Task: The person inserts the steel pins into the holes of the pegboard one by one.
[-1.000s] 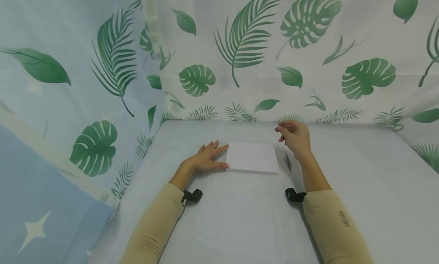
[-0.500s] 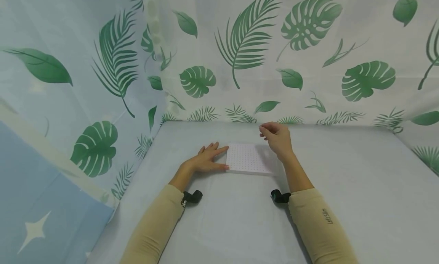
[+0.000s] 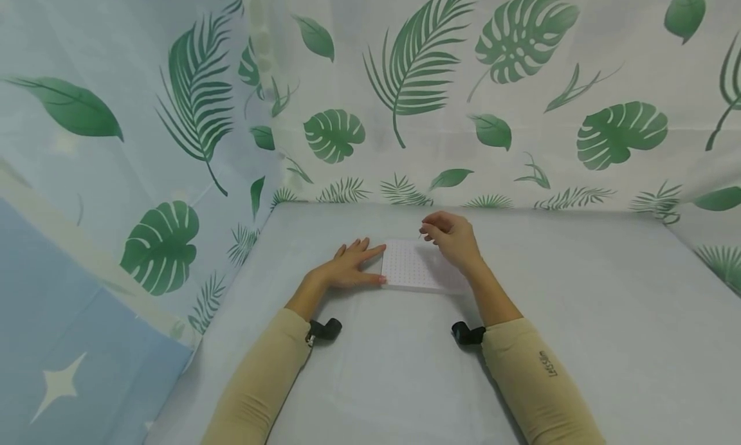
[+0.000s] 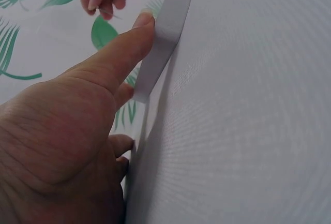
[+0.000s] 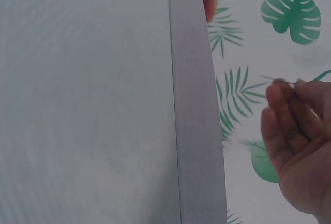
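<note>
Right hand (image 3: pixel 454 242) pinches a pin (image 5: pixel 266 77) above the board (image 3: pixel 399 268)

The right hand holds the thin pin between thumb and forefinger, its other fingers loosely bent beneath. In the right wrist view the pin points down toward the board and stands apart from its top face. In the head view that hand hangs over the board's right part, with a soft shadow falling on the dotted surface below it.

The left hand (image 3: pixel 347 269) lies spread at the board's left side, thumb and forefinger wide apart: the thumb touches near the close left corner, the forefinger near the far left one. The board, white and thick-edged, lies flat on the pale table (image 3: pixel 405 361), between the left hand's fingertips and the right wrist.

A black camera sits at each tan sleeve's cuff, the left (image 3: pixel 327 330) and the right (image 3: pixel 466 334). Behind the table hangs a curtain (image 3: pixel 341 53) printed with green leaves.
</note>
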### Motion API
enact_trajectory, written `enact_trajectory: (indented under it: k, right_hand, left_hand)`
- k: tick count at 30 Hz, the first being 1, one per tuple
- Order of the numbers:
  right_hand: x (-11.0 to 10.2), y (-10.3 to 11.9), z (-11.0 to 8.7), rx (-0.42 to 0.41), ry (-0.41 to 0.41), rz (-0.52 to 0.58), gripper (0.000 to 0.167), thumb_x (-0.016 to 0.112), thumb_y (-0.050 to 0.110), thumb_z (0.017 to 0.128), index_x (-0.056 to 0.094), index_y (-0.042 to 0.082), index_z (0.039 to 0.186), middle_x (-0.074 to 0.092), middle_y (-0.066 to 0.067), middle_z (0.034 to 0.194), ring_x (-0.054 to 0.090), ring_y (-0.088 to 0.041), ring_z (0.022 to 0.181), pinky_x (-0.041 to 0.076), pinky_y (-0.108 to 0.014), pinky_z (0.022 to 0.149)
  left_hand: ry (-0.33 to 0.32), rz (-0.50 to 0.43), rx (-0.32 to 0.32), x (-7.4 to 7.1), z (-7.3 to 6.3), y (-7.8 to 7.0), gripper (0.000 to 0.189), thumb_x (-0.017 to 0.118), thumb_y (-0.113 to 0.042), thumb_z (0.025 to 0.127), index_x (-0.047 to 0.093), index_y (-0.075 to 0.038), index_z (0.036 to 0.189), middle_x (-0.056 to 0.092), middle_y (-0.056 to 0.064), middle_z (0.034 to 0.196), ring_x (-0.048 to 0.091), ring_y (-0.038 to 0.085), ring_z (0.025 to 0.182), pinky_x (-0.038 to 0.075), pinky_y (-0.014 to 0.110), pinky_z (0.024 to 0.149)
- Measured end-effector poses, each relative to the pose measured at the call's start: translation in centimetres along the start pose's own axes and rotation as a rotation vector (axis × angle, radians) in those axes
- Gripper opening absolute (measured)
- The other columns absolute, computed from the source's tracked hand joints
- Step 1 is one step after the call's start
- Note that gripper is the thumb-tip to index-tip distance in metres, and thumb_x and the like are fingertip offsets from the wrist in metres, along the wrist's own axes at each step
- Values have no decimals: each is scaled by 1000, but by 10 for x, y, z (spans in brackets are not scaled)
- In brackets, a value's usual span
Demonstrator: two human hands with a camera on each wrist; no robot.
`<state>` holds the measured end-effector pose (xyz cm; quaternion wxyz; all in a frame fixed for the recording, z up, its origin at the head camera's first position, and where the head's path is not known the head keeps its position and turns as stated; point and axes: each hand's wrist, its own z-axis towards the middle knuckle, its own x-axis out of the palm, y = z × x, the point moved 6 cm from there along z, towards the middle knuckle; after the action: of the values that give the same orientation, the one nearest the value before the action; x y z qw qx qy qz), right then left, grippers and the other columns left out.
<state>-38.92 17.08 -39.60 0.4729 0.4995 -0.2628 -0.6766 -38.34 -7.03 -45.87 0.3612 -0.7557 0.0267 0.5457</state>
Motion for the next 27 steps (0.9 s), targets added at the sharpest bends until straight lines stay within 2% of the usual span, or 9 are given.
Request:
enact_trajectory:
  k: [4,12,20,27]
  right_hand:
    - [8,3,-1,-34,48,-67,15,64,8,103,73,0,112,79,-18,102,75,-29,85,55,-18,71]
    - [25,4,3,-69,87,-71,18,63,6,103,72,-5,114,78,-21,103,75,-32,85,55,-19,72]
    - [37,0,3,-48,119,-88,17,66,10,103,73,-2,112,79,-17,102,74,-27,83,55,-25,73]
    - [43,3,1,-36,185,-119,19,66,10,102,73,-5,113,78,-17,99,73,-23,80,57,-27,72]
  left_hand:
    - [-2,10,5,0,1,0,89,64,-64,94,25,-31,167,4,19,175,-4,36,163,-7,60,129]
    - [-8,-6,3,-1,0,0,88,63,-65,94,25,-33,167,3,18,175,-5,35,163,-8,59,129]
    - [12,12,-1,2,-2,0,89,61,-68,95,21,-35,167,1,16,175,-6,33,163,-8,58,130]
    - [-6,25,6,1,-2,-1,87,61,-67,95,24,-34,167,4,17,175,-4,34,163,-6,59,130]
